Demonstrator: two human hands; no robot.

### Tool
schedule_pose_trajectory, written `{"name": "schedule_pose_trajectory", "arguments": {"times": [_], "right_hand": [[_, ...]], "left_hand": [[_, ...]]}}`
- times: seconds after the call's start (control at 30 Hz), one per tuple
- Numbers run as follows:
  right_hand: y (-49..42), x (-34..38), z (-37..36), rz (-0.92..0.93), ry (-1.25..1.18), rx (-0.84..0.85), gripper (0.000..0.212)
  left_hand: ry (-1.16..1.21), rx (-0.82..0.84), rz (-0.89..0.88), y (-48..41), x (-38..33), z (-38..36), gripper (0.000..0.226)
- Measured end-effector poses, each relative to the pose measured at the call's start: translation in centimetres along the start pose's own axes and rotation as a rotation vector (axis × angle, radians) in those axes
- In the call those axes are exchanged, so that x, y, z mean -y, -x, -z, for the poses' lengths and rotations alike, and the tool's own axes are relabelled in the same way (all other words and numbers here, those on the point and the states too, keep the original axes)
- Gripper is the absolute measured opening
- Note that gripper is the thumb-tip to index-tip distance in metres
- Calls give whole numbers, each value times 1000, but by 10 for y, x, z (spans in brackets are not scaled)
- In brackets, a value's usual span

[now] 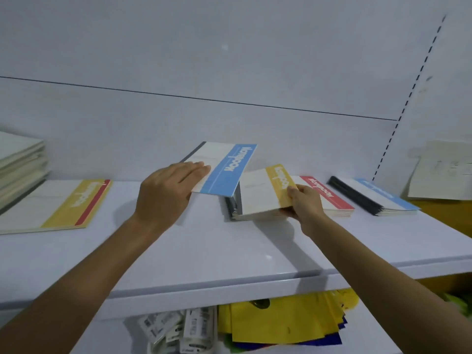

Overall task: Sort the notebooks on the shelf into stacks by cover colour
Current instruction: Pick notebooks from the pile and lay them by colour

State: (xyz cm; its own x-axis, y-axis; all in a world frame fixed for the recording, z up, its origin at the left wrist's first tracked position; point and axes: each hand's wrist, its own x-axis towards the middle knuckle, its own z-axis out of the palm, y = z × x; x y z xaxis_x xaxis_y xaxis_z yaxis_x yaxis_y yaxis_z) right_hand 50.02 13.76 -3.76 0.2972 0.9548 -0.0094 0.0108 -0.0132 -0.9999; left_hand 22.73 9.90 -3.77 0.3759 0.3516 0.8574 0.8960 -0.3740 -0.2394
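Your shelf (204, 251) bore, left to right: edge pile (20, 164), low stack (51, 208) before it, centre stack (258, 198), adjoining stack (332, 200), far stack (378, 200); the raised notebook (224, 169) hung above the centre stack's left.

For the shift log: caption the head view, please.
Left hand holds a blue notebook above the shelf; right hand grips a yellow notebook atop the middle pile.

Blue notebook (224, 169) aloft, tilted, above yellow notebook (265, 192) topping a stack.

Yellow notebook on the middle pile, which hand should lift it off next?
Right. The right hand pinches the yellow notebook at its near corner; the left hand is occupied holding the blue notebook.
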Motion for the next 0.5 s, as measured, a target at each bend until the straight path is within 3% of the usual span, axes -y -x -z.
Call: {"name": "schedule_pose_trajectory", "arguments": {"times": [0.23,0.33,0.5], "right_hand": [[-28,-14,-23,178,550,-111,45],[-33,-14,-23,283,724,-80,42],[-35,-21,-11,273,882,25,37]], "left_hand": [[4,6,-23,-8,15,-19,46],[23,10,-49,-11,15,-27,45],[32,31,-74,-15,12,-33,45]]}}
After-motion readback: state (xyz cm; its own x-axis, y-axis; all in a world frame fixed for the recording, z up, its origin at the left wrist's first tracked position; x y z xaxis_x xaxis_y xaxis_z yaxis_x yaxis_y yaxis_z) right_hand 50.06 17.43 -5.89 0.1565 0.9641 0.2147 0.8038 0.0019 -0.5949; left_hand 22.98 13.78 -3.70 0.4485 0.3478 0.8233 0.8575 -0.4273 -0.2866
